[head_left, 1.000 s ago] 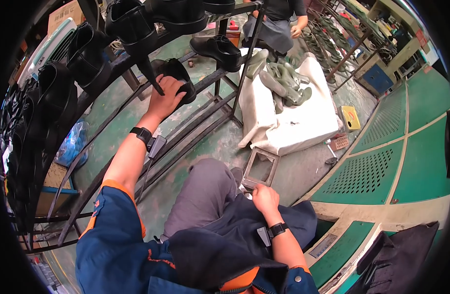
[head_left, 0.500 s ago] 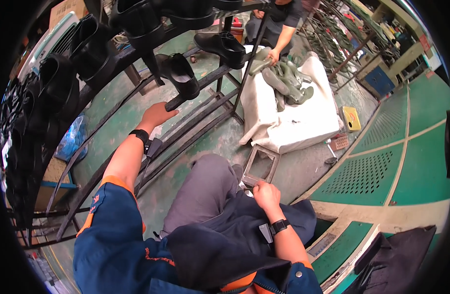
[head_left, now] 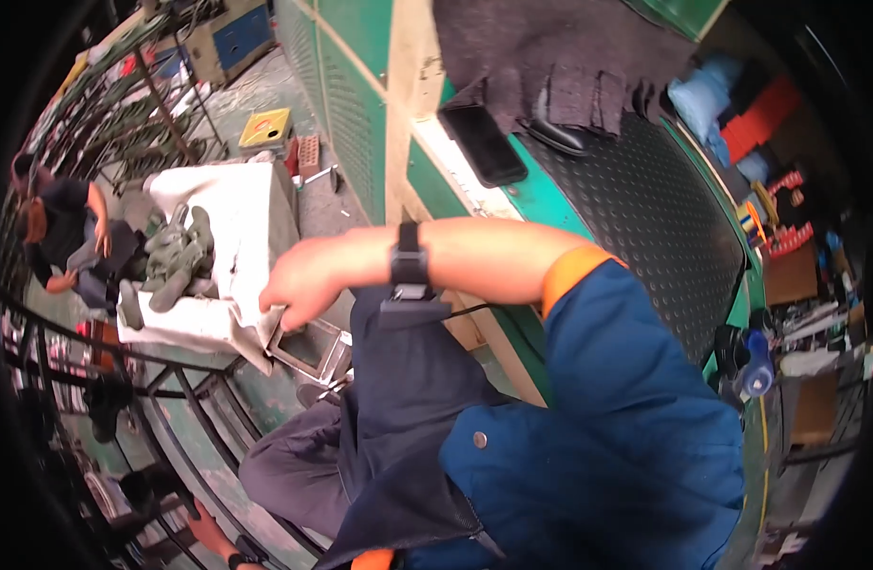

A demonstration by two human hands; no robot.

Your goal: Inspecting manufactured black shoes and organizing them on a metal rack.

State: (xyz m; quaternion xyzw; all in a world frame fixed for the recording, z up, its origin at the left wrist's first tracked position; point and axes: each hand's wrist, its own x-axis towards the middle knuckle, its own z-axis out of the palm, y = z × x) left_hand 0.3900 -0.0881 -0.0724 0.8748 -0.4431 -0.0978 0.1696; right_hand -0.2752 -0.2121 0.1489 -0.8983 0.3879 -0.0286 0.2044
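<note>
My right hand (head_left: pixel 305 280) is lifted over my lap, in front of the white-covered table, its fingers curled down and slightly blurred. Whatever they may hold is hidden by the hand. Down at the lower left, my left hand (head_left: pixel 208 532) is closed around a bar of the dark metal rack (head_left: pixel 194 404), beside a black shoe (head_left: pixel 149 486). Another black shoe (head_left: pixel 105 404) sits further along that rack. Below my right hand stands a small metal frame (head_left: pixel 313 356) on the floor.
A co-worker (head_left: pixel 70 218) sits behind green shoe lasts (head_left: pixel 178 252) piled on the white-covered table (head_left: pixel 256 218). On my right, a green bench carries a black phone (head_left: pixel 484 144), dark cloth (head_left: pixel 569 57) and a ribbed black mat (head_left: pixel 660 218). A yellow box (head_left: pixel 265 128) stands on the floor.
My view has swung right, bringing the bench, phone and mat into sight. My right hand has risen from beside my knee. My left hand stays at the rack, now low at the left.
</note>
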